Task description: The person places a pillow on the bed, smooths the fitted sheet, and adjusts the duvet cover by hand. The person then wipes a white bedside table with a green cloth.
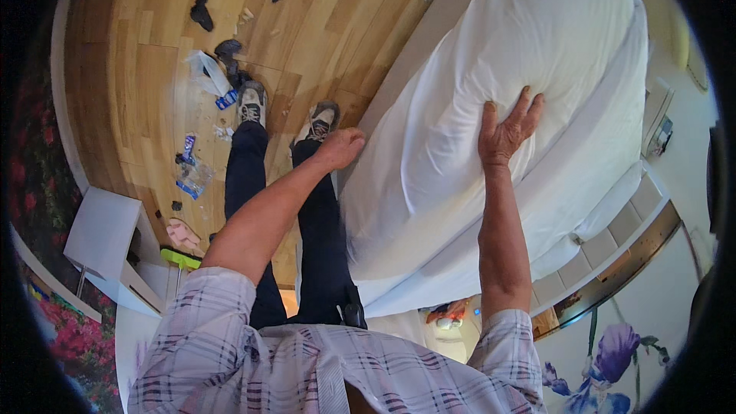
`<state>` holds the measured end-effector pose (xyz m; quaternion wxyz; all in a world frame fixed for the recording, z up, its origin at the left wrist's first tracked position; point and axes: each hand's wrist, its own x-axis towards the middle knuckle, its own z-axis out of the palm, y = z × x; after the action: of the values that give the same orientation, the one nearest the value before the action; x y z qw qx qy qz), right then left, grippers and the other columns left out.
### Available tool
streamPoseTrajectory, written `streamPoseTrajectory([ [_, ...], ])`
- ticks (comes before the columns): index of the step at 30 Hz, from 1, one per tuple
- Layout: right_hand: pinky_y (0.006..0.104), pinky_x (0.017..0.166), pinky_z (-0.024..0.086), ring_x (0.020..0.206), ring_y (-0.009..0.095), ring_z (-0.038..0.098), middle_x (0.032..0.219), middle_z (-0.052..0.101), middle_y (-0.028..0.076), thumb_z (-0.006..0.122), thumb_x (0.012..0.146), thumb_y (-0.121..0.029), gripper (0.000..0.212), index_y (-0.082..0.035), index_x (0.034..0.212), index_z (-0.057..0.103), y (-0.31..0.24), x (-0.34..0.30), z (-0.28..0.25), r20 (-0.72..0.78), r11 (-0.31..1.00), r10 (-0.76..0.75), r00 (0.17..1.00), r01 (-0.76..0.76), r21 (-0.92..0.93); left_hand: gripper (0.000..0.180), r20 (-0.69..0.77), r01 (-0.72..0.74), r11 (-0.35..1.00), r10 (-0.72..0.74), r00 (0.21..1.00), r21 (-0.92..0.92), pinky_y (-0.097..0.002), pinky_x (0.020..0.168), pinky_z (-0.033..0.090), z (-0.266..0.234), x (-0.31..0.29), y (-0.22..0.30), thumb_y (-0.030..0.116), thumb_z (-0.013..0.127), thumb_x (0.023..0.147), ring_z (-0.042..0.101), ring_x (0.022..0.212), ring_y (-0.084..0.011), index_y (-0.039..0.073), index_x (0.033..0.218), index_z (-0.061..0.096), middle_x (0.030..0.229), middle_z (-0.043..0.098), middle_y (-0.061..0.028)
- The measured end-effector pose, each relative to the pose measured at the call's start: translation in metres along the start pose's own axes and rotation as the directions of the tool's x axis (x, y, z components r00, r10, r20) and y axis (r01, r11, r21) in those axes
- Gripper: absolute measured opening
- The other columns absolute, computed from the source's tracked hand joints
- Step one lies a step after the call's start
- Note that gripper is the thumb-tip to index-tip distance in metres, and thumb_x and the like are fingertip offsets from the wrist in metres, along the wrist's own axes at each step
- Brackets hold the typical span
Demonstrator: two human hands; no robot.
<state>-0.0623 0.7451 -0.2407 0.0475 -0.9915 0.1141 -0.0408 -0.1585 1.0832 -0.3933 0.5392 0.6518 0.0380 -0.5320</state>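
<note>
A thick white duvet [452, 107] lies heaped over the bed on my right, its surface softly creased. My right hand [507, 132] rests on top of it, palm down with fingers spread. My left hand [341, 149] hangs beside the near edge of the bed, above my shoe, with its fingers curled in. No cloth shows in that hand, and its underside is hidden. Below the duvet, more white bedding [586, 161] runs along toward the headboard.
A padded headboard [598, 249] closes the bed's right end. Litter lies on the wooden floor [322, 23]: a white plastic bag [207, 71], dark socks [202, 14] and clear wrappers [195, 177]. A white cabinet [103, 234], a pink slipper [182, 234] and a green broom [181, 258] stand at left.
</note>
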Motion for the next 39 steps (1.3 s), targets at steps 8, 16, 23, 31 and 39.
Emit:
streamPoseTrajectory([
  [8,0.0585,0.124,0.014,0.153,0.049,0.020,0.164,0.019,0.035,0.065,0.089,-0.032,0.083,-0.001,0.159,0.032,0.021,-0.006,0.015,0.005,0.998,0.037,0.999,-0.037,0.045,0.024,0.083,0.343,0.842,-0.340,0.937,-0.415,-0.0380,0.058,0.054,0.063,0.075,-0.008,0.023,0.068,0.097,0.069,0.075,-0.0157,0.005,0.112,0.069,0.096,0.070,-0.0160],
  [16,0.0575,0.123,0.013,0.153,0.048,0.019,0.165,0.016,0.035,0.058,0.097,-0.047,0.084,0.000,0.160,0.029,0.025,-0.011,0.016,0.021,1.000,0.005,1.000,-0.006,0.029,0.021,-0.307,0.058,0.941,0.051,0.950,0.334,-0.0530,0.072,0.056,0.074,0.073,0.006,0.018,0.069,0.091,0.070,0.079,-0.0464,-0.003,0.088,0.070,0.087,0.069,-0.0303],
  [23,0.0584,0.123,0.013,0.153,0.048,0.019,0.164,0.018,0.036,0.057,0.098,-0.042,0.080,0.000,0.160,0.029,0.024,-0.007,0.017,-0.008,0.998,0.007,1.000,-0.006,0.063,0.017,-0.218,0.247,0.890,-0.172,0.961,0.384,-0.0589,0.085,0.053,0.073,0.093,0.033,0.013,0.062,0.089,0.067,0.099,-0.0497,0.000,0.094,0.070,0.099,0.069,-0.0305],
  [31,0.0605,0.122,0.013,0.151,0.050,0.021,0.162,0.020,0.036,0.061,0.096,-0.045,0.083,-0.002,0.159,0.031,0.026,-0.009,0.017,0.019,0.999,0.004,1.000,-0.005,0.043,0.020,-0.285,0.173,0.893,-0.053,0.957,0.415,-0.0573,0.085,0.055,0.086,0.107,0.004,0.018,0.063,0.090,0.068,0.099,-0.0485,0.001,0.097,0.071,0.099,0.071,-0.0285],
  [39,0.0612,0.121,0.018,0.148,0.051,0.025,0.160,0.025,0.034,0.063,0.094,-0.044,0.081,-0.003,0.157,0.035,0.028,-0.004,0.019,-0.049,0.998,-0.061,0.997,0.063,0.032,0.019,-0.197,0.249,0.828,-0.170,0.966,0.503,-0.0575,0.088,0.054,0.082,0.111,0.017,0.013,0.059,0.091,0.068,0.102,-0.0486,0.000,0.102,0.069,0.103,0.070,-0.0309],
])
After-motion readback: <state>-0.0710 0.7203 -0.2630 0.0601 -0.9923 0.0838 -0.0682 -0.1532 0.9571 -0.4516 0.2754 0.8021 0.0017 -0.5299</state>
